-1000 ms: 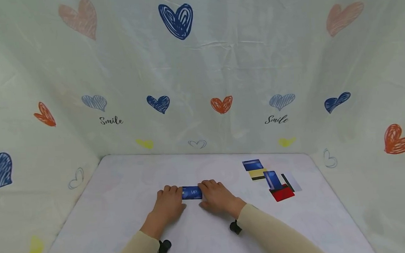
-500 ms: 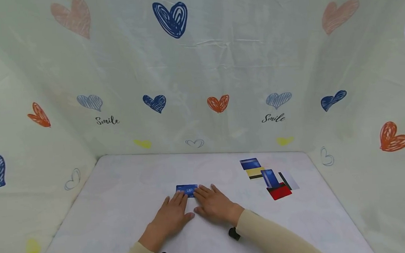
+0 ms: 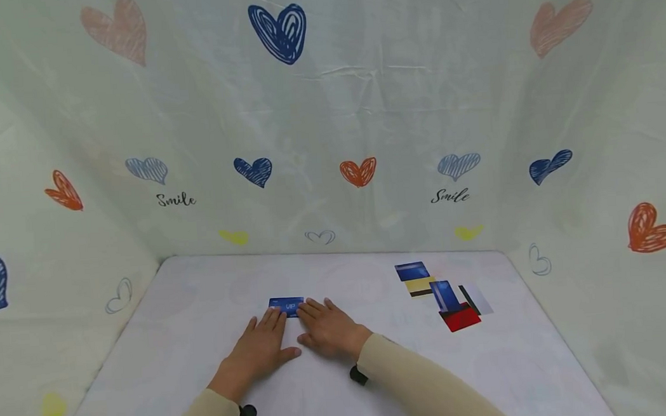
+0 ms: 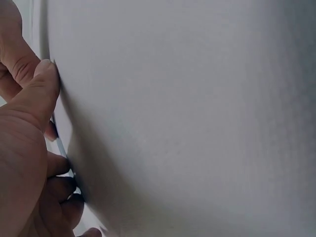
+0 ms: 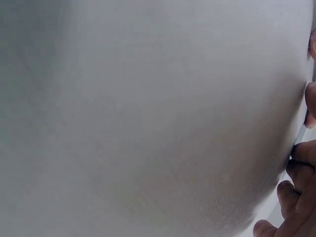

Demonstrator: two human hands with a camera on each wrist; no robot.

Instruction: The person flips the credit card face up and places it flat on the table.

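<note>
A blue card (image 3: 287,302) printed "VIP" lies flat on the white table. My left hand (image 3: 258,347) rests its extended fingertips on the card's near edge, with the thumb spread to the right. At the card's right end, the fingertips of my right hand (image 3: 330,329) touch it, fingers fairly straight. In the left wrist view, my left hand (image 4: 22,153) is low over the tabletop, fingertips down on it. The right wrist view catches only fingers (image 5: 301,180) along its right edge, and the card is out of sight there.
To the right lies a loose group of overlapping cards: a blue one (image 3: 412,270), a yellow one (image 3: 418,285), another blue one (image 3: 444,295), a red one (image 3: 462,318) and a white one with a black stripe (image 3: 481,298). Heart-printed curtains (image 3: 390,115) enclose the table (image 3: 212,285).
The hands have gone from gripping the card's two ends to lying with straighter fingers on it. Card and hands have since shifted left and slightly away. The other cards stay put.
</note>
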